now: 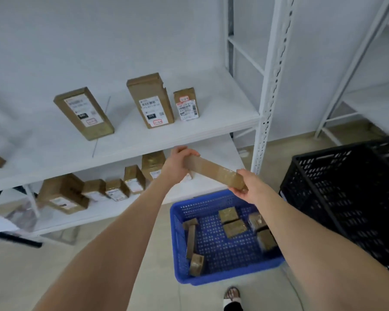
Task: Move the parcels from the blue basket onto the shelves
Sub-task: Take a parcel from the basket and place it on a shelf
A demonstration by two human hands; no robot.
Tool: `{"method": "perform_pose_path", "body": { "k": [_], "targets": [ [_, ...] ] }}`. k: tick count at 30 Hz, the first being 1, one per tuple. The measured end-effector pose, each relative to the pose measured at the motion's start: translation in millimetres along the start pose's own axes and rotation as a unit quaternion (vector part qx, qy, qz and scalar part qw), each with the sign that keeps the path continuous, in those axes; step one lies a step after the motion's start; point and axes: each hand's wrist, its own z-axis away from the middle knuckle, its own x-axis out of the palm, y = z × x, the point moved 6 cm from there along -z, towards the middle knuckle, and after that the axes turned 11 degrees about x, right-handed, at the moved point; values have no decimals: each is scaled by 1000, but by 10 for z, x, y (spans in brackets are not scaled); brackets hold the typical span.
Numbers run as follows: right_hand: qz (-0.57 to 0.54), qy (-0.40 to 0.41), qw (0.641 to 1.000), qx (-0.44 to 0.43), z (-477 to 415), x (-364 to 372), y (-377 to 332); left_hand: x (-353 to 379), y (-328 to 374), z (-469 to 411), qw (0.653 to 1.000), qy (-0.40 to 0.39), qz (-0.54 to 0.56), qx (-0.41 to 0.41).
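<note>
A long brown cardboard parcel [213, 172] is held in the air between both hands, above the blue basket [180, 239] on the floor. My left hand [177, 163] grips its far end, just in front of the upper shelf's edge [144, 140]. My right hand [248, 187] holds its near end. Several small brown parcels [234, 228] lie in the basket. Three labelled parcels [151, 102] stand on the upper shelf. Several more sit on the lower shelf [121, 209].
A black crate [346, 198] stands right of the blue basket. A white perforated shelf upright [267, 104] rises behind the basket. Another white rack [368, 63] is at the far right. My foot [233, 297] is on the floor below the basket.
</note>
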Motion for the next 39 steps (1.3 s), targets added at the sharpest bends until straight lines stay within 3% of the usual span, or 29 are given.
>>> {"method": "perform_pose_path", "body": {
  "k": [2,7,12,16,23,29,39],
  "targets": [
    [-25,-51,998,-13,276,32,86,-164,152,194,999,46,-8,-12],
    [-60,-129,989,-46,801,26,258,-389,358,619,953,119,246,-130],
    [-30,-152,986,-64,1154,7,373,-596,571,851,932,192,270,-150],
    [83,-130,985,-72,1282,7,418,-781,613,930,909,233,307,-160],
    [112,-90,979,-141,1323,137,281,-1167,671,821,948,185,245,-81],
    [139,-97,975,-144,1330,489,469,-1394,522,732,958,157,236,-44],
    [134,-43,982,-123,1112,1157,784,-1791,21,693,970,148,188,-51]
  ]
}}
